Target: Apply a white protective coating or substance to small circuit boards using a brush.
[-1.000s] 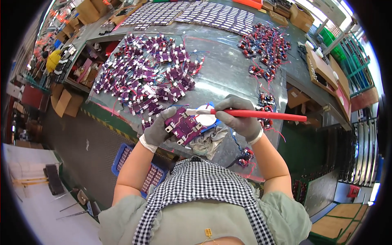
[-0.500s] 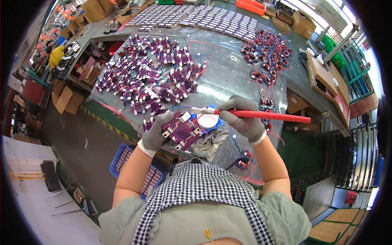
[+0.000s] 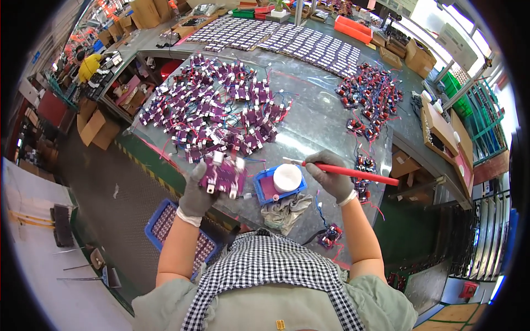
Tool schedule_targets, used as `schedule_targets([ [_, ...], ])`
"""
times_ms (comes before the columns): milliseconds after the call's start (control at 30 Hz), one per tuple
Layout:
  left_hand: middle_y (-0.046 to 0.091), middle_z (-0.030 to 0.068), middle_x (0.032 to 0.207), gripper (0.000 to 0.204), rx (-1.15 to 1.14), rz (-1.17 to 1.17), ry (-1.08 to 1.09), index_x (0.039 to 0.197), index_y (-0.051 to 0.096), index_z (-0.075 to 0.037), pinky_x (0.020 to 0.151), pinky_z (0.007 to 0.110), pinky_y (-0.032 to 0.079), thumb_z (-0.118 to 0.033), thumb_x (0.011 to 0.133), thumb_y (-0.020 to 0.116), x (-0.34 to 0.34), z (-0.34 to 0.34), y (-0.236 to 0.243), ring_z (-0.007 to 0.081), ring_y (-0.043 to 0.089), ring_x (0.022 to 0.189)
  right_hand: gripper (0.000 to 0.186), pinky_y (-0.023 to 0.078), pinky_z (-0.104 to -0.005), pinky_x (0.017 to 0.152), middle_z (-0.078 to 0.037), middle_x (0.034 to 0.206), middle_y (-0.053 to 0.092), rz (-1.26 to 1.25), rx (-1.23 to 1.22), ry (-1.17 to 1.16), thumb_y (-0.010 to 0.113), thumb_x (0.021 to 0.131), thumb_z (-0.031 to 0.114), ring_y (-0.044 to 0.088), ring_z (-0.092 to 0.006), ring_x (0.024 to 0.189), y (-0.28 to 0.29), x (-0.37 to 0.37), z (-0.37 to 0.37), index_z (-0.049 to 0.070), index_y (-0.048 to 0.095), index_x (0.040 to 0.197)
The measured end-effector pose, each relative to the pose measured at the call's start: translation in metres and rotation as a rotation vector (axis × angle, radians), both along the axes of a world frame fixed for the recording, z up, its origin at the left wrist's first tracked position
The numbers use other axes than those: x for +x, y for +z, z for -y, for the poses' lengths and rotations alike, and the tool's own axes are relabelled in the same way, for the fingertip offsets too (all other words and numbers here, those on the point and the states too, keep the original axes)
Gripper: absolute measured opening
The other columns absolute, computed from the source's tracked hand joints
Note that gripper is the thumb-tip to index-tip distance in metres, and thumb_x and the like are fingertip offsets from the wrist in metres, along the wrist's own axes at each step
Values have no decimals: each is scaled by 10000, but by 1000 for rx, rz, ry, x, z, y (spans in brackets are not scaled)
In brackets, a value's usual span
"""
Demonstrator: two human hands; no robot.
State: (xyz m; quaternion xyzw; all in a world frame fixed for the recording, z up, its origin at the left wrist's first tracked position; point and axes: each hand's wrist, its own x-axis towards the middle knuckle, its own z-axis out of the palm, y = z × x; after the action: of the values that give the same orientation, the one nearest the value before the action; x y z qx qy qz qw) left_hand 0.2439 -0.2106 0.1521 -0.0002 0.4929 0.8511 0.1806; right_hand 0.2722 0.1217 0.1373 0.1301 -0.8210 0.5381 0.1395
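In my gloved left hand (image 3: pixel 197 193) is a purple circuit board (image 3: pixel 225 176) with white connectors, held up by its left side and a little blurred. My gloved right hand (image 3: pixel 331 175) is closed round a brush with a long red handle (image 3: pixel 364 175), its pale tip pointing left. Below that tip, a white round tub (image 3: pixel 287 177) stands in a blue tray (image 3: pixel 265 193) on the metal table. A crumpled grey rag (image 3: pixel 284 212) lies against the tray's near side.
A heap of purple boards with wires (image 3: pixel 210 110) covers the table's left. Boards with red and black parts (image 3: pixel 372 94) lie along the right, one (image 3: pixel 331 234) near the front edge. Flat rows of white-topped pieces (image 3: pixel 314 47) fill the back. Below left stands a blue crate (image 3: pixel 157 215).
The board has moved left and tilted, away from the brush. My right hand has drawn the brush slightly right, and the tub and blue tray show more fully.
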Motion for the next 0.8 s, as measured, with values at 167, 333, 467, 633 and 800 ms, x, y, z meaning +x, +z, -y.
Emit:
schedule_targets([
  [167,584,124,1307,661,256,-82,-44,1403,448,-23,1025,469,498,-272,853,718,-16,35,-33,277,585,1211,152,517,-391,732,-29,886,710,-91,569,49,718,788,161,630,-273,847,-102,-9,6,182,739,937],
  [333,540,118,1366,717,287,-149,-2,1443,390,-48,1092,502,437,-205,826,720,-13,34,-28,285,556,1251,173,517,-378,737,-62,907,714,-148,602,-21,723,797,144,635,-260,839,-116,-10,15,177,738,966],
  [467,528,118,1361,735,279,-271,15,1433,389,-50,1129,506,392,-159,785,719,-5,15,-7,304,522,1287,210,534,-345,772,-100,925,708,-123,193,-170,740,802,63,664,-232,852,-48,8,41,65,682,1004],
  [633,521,122,1334,804,293,-265,-39,1422,357,-99,1056,469,461,-164,733,766,4,1,7,312,541,1246,200,527,-263,757,-78,926,674,-88,-440,-97,729,851,31,645,-124,832,19,30,80,21,598,1002],
  [800,539,114,1313,834,291,-230,-33,1413,367,-135,1038,450,478,-189,708,808,14,-8,12,306,560,1228,161,521,-267,657,-71,865,683,-258,-370,-25,736,842,38,643,-132,725,45,27,92,36,631,964],
])
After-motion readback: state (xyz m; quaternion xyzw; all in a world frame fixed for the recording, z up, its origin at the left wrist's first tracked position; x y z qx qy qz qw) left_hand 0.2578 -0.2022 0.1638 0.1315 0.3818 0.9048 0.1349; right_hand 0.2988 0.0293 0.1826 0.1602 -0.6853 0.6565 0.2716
